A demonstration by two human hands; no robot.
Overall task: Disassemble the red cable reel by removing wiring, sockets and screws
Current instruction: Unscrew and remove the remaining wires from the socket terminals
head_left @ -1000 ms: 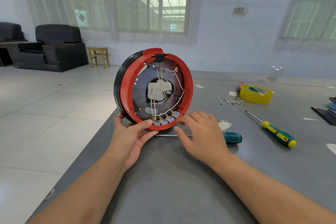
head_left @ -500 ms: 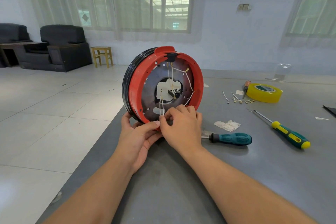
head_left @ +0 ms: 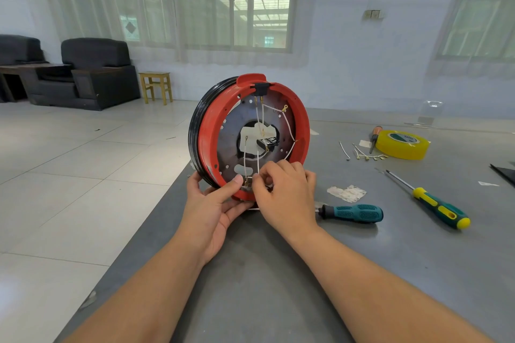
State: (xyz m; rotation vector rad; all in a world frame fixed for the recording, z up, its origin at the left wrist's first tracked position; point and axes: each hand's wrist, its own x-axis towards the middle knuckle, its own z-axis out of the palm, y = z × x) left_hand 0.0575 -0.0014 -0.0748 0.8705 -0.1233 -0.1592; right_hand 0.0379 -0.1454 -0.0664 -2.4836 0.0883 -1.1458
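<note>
The red cable reel (head_left: 206,133) stands upright on its edge at the grey table's left edge, open face toward me, black cable wound behind its rim. Thin white wires (head_left: 288,128) with brass terminals run across its dark inner plate. My left hand (head_left: 214,209) grips the reel's bottom rim, thumb on the inside. My right hand (head_left: 287,195) has its fingers curled over the lower inside of the reel and pinches a white wire there. The grey sockets at the bottom are hidden behind my fingers.
A teal-handled screwdriver (head_left: 351,213) lies just right of my right hand. A green-and-yellow screwdriver (head_left: 434,203), a white scrap (head_left: 347,193), a yellow tape roll (head_left: 401,144), loose wires with terminals (head_left: 365,156) and a small orange-handled screwdriver (head_left: 373,136) lie further right. The floor drops off left of the table.
My right hand moved from resting in front of the reel's rim onto the lower inside, where its fingers closed on a wire. The left hand kept its grip on the bottom rim.
</note>
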